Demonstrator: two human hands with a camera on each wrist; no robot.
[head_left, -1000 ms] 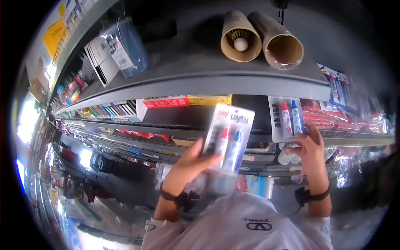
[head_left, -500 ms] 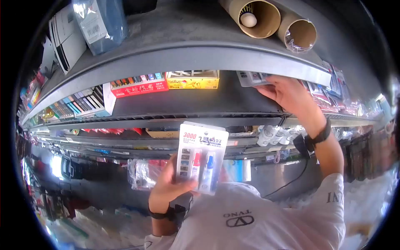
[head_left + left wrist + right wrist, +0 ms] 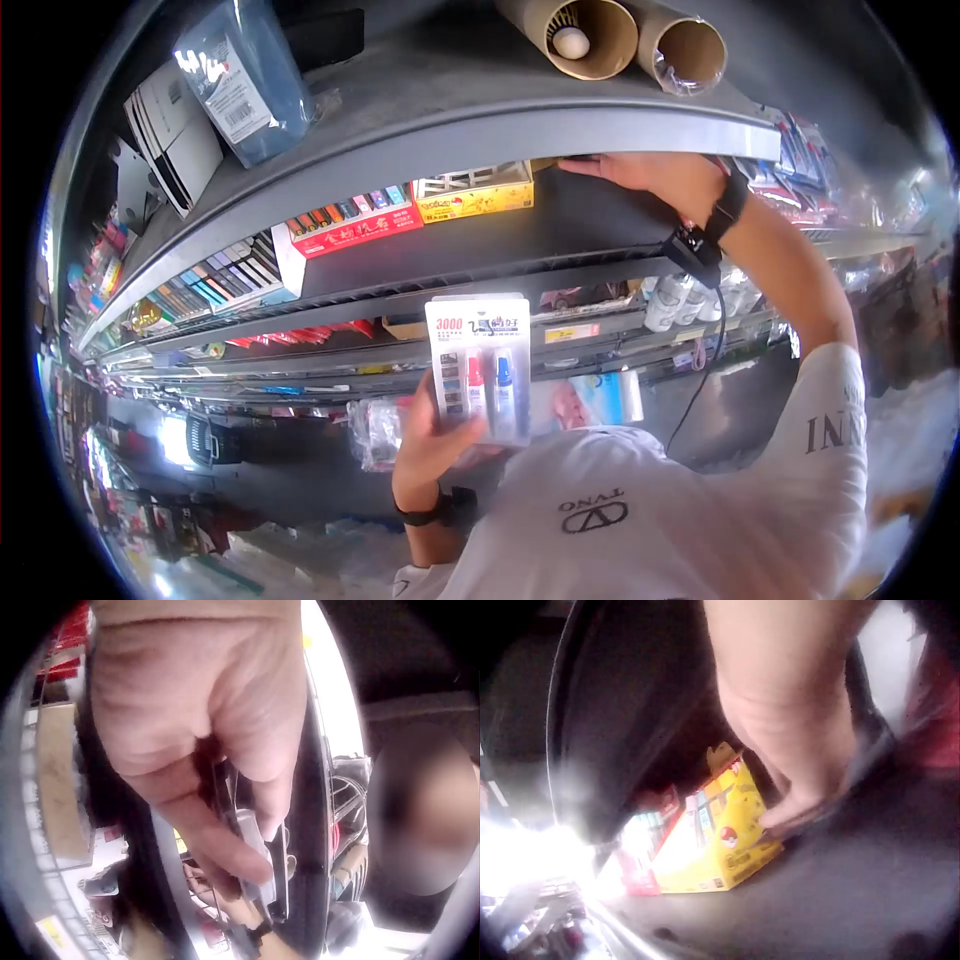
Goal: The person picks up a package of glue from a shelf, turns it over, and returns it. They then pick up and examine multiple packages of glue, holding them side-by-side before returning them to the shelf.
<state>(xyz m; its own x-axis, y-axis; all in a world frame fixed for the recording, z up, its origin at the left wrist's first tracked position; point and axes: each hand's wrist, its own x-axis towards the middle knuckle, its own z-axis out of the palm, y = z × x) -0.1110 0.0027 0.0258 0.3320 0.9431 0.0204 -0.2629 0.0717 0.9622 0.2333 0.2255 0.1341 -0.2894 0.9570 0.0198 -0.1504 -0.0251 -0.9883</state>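
Observation:
In the head view my left hand (image 3: 432,452) holds up a blister pack (image 3: 482,365) with a red-capped and a blue-capped tube on a white card. A second card edge shows behind it. The left wrist view has the thumb and fingers (image 3: 244,859) pinching the pack edge-on. My right hand (image 3: 630,172) reaches in under the upper shelf, fingers pointing left toward a yellow cardboard box (image 3: 482,202). From the right wrist, fingertips (image 3: 774,817) lie right at the end of that yellow box (image 3: 742,851); the rest of that hand's fingers are partly hidden.
Left of the yellow box stand a red box (image 3: 360,232) and a row of dark slim items (image 3: 225,275). The upper shelf edge (image 3: 440,165) runs just above the right hand. Cardboard tubes (image 3: 598,45) and a blue plastic-wrapped item (image 3: 255,90) lie on top.
My right hand has gone from the packs at the right, with a blister pack in its fingers, under the upper shelf to the yellow box; no pack shows in it now. The left hand's pack is lower and more upright.

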